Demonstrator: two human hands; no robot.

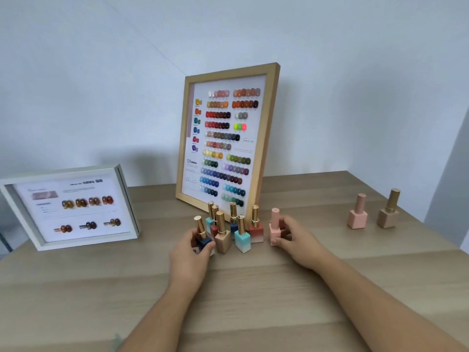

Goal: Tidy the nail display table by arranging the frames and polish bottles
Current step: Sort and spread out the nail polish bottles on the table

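Polish bottles [229,231] standing clustered on tabletop [253,288] before wooden frame [269,138]. Left hand [189,255] grip clamping navy bottle [201,235]; right hand [298,240] grip clamping pink bottle [274,228]. White frame [76,246] sitting far left.

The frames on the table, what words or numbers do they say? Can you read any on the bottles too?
"128": on the wooden frame, lower left of its colour chart.
The small print and signature-like scribbles on that chart: too small to read.
The heading and lines of print in the white frame: blurred, unreadable.
The bottles: no labels to be seen.
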